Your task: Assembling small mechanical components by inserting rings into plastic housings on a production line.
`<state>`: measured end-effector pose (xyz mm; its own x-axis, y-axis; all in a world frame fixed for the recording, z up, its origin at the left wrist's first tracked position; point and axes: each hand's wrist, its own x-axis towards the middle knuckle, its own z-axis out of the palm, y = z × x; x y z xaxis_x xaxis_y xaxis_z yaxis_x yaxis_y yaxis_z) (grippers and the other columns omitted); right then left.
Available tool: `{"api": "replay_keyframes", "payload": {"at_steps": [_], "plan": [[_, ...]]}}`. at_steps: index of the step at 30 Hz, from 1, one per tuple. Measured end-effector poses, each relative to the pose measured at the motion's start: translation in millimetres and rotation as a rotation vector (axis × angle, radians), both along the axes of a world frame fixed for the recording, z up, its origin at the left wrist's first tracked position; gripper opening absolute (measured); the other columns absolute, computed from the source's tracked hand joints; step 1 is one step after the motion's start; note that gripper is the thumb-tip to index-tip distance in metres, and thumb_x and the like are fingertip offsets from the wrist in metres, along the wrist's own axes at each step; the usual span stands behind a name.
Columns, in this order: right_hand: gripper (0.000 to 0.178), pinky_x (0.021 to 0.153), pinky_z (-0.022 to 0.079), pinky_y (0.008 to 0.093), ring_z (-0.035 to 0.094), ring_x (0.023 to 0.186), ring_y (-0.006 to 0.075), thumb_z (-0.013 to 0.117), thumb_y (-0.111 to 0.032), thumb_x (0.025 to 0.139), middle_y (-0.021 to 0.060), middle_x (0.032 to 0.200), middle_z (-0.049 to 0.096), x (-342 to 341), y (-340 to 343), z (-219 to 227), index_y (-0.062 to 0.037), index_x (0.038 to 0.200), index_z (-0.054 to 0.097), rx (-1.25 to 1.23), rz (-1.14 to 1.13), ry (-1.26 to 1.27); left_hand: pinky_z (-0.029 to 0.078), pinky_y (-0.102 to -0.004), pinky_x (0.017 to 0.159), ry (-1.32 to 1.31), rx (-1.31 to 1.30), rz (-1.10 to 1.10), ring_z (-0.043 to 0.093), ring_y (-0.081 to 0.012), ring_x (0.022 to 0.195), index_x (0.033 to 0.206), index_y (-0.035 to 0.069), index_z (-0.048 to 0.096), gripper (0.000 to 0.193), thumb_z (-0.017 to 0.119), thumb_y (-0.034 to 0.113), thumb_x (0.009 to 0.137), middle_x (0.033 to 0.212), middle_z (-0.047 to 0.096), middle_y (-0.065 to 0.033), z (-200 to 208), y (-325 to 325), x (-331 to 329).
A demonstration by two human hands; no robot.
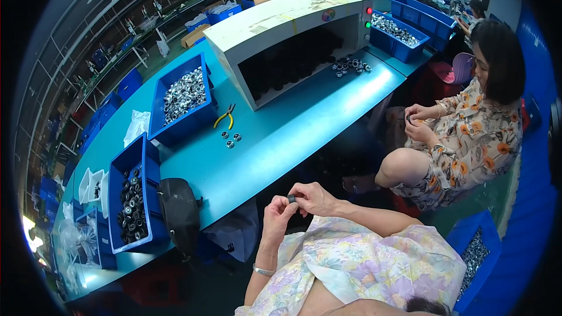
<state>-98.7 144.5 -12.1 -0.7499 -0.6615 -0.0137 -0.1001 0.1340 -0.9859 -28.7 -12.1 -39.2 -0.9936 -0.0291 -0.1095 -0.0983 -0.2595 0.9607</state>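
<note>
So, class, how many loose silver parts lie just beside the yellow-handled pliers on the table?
3: the left part, the right part and the lower part, grouped on the tabletop; none seems hidden.

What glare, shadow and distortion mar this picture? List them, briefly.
Head view: glare whitens a band of the teal tabletop before the white hooded box, whose interior is too dark to read; head view: straight edges bend toward the black surround; head view: the small dark part between left hand and right hand shows little detail.
</note>
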Motion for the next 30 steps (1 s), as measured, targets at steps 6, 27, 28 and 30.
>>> {"api": "replay_keyframes", "payload": {"at_steps": [6,27,28,30], "plan": [[0.012,0.048,0.049,0.0265,0.061,0.053,0.0127,0.046,0.002,0.087,0.0096,0.065,0.061,0.9,0.0,-3.8,0.0058,0.093,0.056,-0.018,0.000,0.086,0.045,-0.0217,0.077,0.046,-0.101,0.009,0.053,-0.0082,0.083,0.084,-0.001,0.061,0.006,0.067,0.001,0.083,0.096,0.048,-0.0004,13.4,4.0,7.8],[0.010,0.067,0.049,0.0234,0.057,0.076,0.0098,0.056,-0.010,0.095,0.0038,0.092,0.049,-3.4,-3.8,-46.0,-0.0001,0.097,0.056,-0.316,-0.038,-0.101,0.046,-0.0191,0.068,-0.063,0.038,0.163,0.054,-0.0057,0.069,0.079,0.005,0.055,0.016,0.069,-0.002,0.081,0.076,0.055,0.0031,-7.6,-2.4,-14.9],[0.010,0.067,0.049,0.0234,0.057,0.076,0.0098,0.056,-0.010,0.095,0.0038,0.092,0.049,-5.0,-5.2,-46.9,-0.0001,0.097,0.056,-0.318,-0.035,-0.103,0.047,-0.0197,0.067,-0.066,0.068,0.171,0.055,-0.0062,0.069,0.079,0.004,0.055,0.016,0.069,-0.002,0.081,0.075,0.056,0.0023,-4.3,-0.7,-15.3],[0.012,0.063,0.047,0.0230,0.055,0.072,0.0084,0.060,-0.012,0.094,0.0020,0.087,0.050,-5.5,-7.8,-48.0,-0.0005,0.093,0.055,-0.399,-0.024,-0.214,0.047,-0.0202,0.067,-0.073,0.097,0.185,0.056,-0.0068,0.069,0.078,0.004,0.055,0.015,0.069,-0.002,0.081,0.074,0.057,0.0015,-2.1,0.5,-15.1]]}}
